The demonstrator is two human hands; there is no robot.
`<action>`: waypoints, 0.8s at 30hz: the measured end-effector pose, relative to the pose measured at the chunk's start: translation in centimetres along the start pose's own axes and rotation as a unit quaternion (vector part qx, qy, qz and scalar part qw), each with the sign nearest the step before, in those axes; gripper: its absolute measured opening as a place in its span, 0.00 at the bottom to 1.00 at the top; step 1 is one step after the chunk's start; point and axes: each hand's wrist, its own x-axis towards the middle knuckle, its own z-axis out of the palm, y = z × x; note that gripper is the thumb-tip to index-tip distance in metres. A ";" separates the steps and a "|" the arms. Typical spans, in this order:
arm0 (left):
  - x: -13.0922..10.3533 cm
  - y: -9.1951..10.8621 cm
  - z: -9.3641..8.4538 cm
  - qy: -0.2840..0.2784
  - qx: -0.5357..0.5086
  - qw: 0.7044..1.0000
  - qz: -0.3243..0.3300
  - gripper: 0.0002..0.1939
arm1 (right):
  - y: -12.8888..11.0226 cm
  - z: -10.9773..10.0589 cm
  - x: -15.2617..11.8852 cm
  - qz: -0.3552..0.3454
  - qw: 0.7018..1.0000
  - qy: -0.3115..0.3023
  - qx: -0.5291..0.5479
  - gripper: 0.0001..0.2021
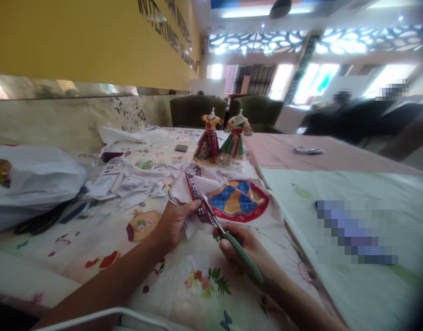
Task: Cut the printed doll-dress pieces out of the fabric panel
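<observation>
A piece of white fabric (214,181) lies in front of me, printed with a dark patterned band edged in red and a blue, tan and red skirt-like shape (237,201). My left hand (173,223) pinches the fabric beside the band, thumb on top. In my right hand (240,248) is a pair of scissors with green handles (244,257). Their blades lie along the printed band, close to my left thumb. A cut-out printed piece (142,225) in tan with a patterned edge rests left of my left hand.
Two small dress forms in costume, one maroon-skirted (208,140) and one green-skirted (236,138), stand behind the fabric. White scraps (138,186) and a white plastic bag (35,177) lie left. A blurred-out blue object (352,232) is at right.
</observation>
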 end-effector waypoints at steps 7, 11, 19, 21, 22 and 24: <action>-0.6 0.3 0.7 0.000 0.009 1.000 -0.008 0.28 | 0.3 0.2 -0.1 -0.022 0.999 -0.022 0.029 0.36; -0.7 0.5 0.8 -0.004 0.015 1.000 -0.009 0.28 | 0.5 0.1 -0.1 -0.030 0.998 -0.030 0.038 0.36; -0.8 0.3 0.4 -0.005 0.036 0.999 -0.017 0.32 | 1.0 -0.1 0.0 -0.056 0.996 -0.043 0.060 0.34; -0.8 0.2 0.4 -0.007 0.035 0.999 -0.022 0.34 | 1.1 -0.1 0.0 -0.059 0.995 -0.043 0.063 0.34; -0.8 0.2 0.4 -0.008 0.033 0.999 -0.026 0.35 | 1.1 -0.1 -0.1 -0.059 0.995 -0.044 0.065 0.34; -0.8 0.1 0.4 -0.010 0.031 0.999 -0.027 0.35 | 1.2 0.0 -0.1 -0.057 0.995 -0.044 0.067 0.34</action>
